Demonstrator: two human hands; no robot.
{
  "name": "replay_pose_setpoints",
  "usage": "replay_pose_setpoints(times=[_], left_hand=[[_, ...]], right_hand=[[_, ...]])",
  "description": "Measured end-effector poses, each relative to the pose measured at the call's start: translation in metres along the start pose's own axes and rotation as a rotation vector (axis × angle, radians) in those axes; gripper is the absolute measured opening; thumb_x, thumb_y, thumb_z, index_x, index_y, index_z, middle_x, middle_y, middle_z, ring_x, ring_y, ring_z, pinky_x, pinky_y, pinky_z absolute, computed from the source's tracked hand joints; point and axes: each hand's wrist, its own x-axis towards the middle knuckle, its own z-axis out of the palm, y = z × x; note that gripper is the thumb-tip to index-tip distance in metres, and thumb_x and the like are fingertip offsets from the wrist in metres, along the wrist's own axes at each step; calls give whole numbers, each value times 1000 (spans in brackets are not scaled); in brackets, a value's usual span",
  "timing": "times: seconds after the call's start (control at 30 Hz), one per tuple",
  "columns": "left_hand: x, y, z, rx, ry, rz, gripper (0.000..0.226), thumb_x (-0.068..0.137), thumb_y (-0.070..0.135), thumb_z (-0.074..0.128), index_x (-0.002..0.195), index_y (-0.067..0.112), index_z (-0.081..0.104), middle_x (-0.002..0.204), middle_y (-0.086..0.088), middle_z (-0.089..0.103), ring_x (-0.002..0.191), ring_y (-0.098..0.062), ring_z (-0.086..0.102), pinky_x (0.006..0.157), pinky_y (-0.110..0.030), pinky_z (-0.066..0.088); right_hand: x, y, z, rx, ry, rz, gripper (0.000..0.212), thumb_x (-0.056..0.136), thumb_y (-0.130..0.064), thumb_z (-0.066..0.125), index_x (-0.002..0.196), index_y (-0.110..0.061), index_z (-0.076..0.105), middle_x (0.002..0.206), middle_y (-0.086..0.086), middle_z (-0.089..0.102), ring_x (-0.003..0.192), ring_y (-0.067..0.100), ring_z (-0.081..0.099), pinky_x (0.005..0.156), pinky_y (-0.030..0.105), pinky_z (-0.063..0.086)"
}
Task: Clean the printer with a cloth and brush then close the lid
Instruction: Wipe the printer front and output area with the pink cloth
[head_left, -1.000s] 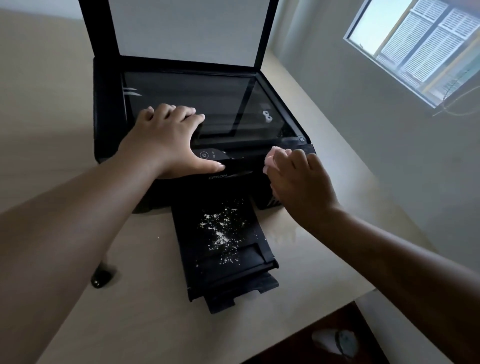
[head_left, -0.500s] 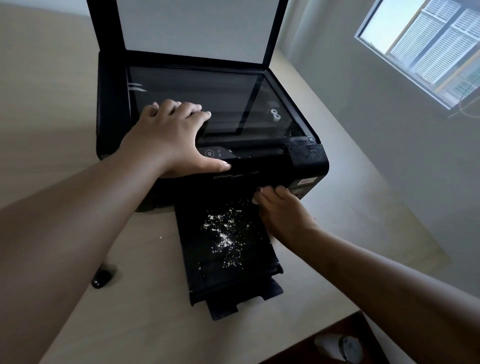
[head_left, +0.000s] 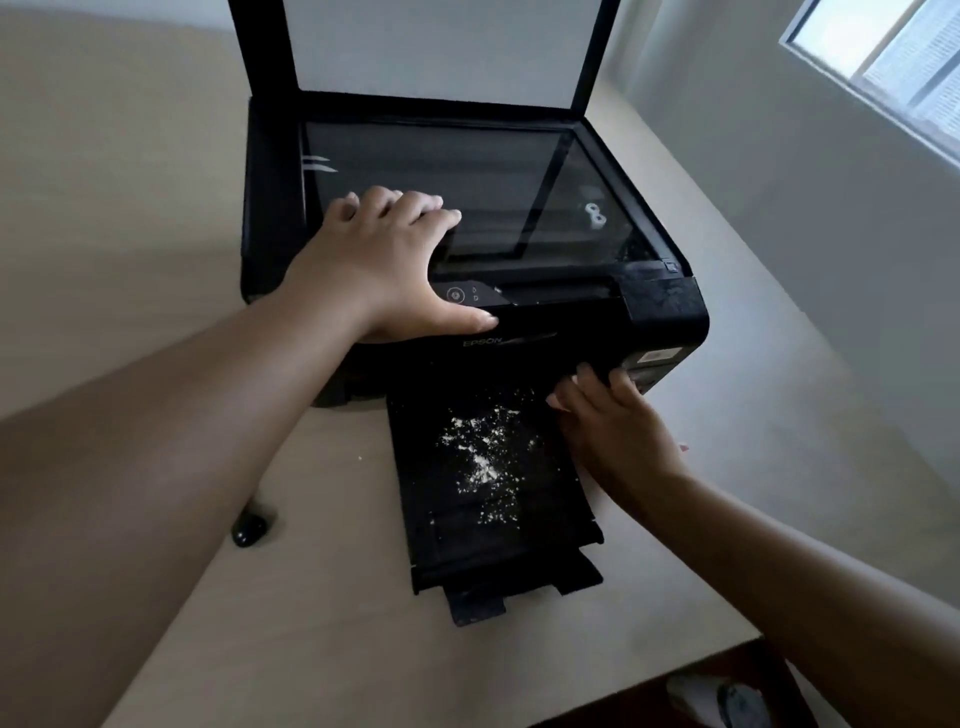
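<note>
A black Epson printer stands on the table with its scanner lid raised upright. My left hand lies flat on the printer's front left, fingers on the scanner glass, thumb beside the control panel. The pulled-out output tray carries scattered white dust. My right hand is at the tray's right edge, under the printer's front right corner, fingers curled. A sliver of pink cloth peeks out beside that wrist; the rest of it is hidden. No brush is in view.
A small white piece lies on the right of the glass. A small black object sits on the beige table left of the tray. A wall with a window is on the right; the table's near edge is at bottom right.
My right hand dropped from the printer's front right top edge down to the tray's right side. My left hand stayed put, and the view moved slightly closer.
</note>
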Motion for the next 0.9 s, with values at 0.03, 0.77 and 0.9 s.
replay_pose_setpoints(times=[0.03, 0.77, 0.9], left_hand=[[0, -1, 0, 3, 1, -3, 117, 56, 98, 40, 152, 32, 26, 159, 10, 23, 144, -18, 19, 118, -46, 13], [0, 0, -1, 34, -1, -17, 118, 55, 99, 38, 152, 33, 26, 159, 10, 23, 144, -19, 19, 117, -49, 17], [2, 0, 0, 42, 3, -10, 117, 55, 98, 39, 151, 33, 26, 159, 10, 24, 143, -20, 20, 115, -49, 18]], right_hand=[[-6, 2, 1, 46, 8, -30, 44, 77, -26, 61, 118, -17, 68, 127, 6, 61, 126, 32, 42, 99, 43, 35], [-53, -12, 0, 1029, 157, 461, 30, 93, -15, 58, 120, -29, 55, 123, -1, 52, 94, 28, 54, 78, 37, 51], [-38, 4, -16, 1033, 370, 648, 34, 87, 0, 63, 101, -30, 55, 119, -24, 40, 97, 4, 54, 72, 19, 46]])
